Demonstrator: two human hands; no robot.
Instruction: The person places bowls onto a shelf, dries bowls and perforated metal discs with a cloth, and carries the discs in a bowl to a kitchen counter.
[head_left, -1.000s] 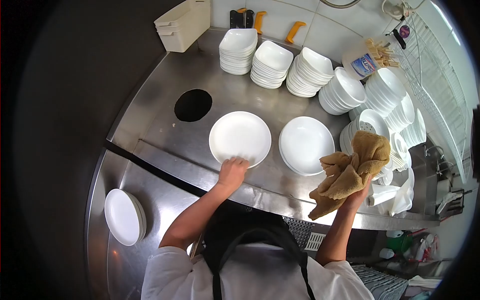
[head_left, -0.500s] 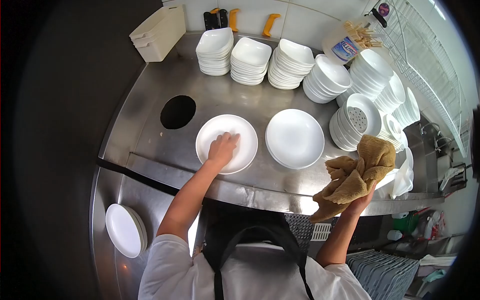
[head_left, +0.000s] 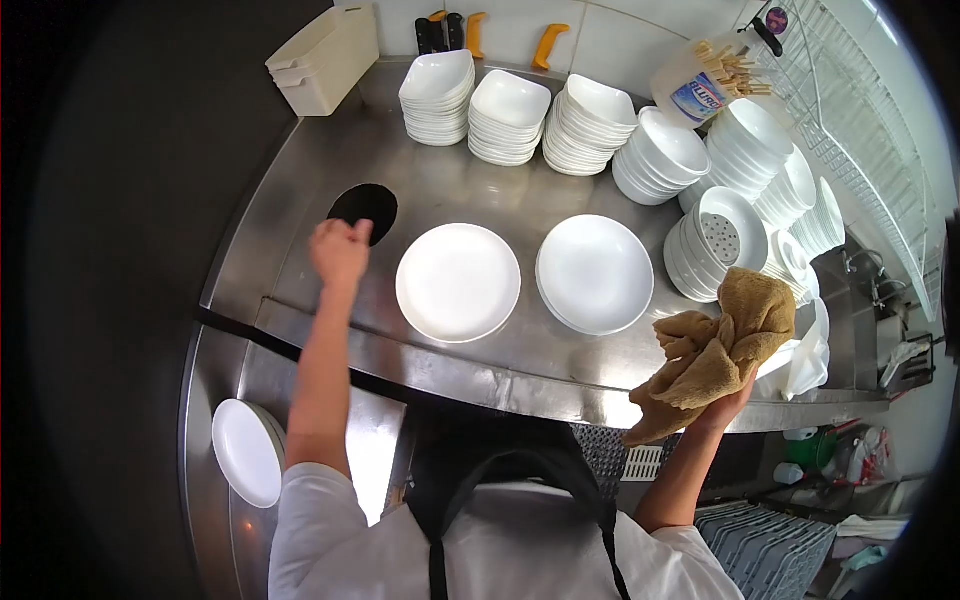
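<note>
Lying just past three o'clock from the nearer left hand [head_left: 338,254], grip unclear, a plate [head_left: 458,282] is seen; a towel [head_left: 735,340] is clutched by the right hand [head_left: 726,408].

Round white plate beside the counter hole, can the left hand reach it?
Probably yes: the left hand is by the hole, with only bare counter between it and the plate.

At the far right, "BLUR", with its ending unclear, can be read on the label [head_left: 697,98] of a tub [head_left: 668,77].
</note>
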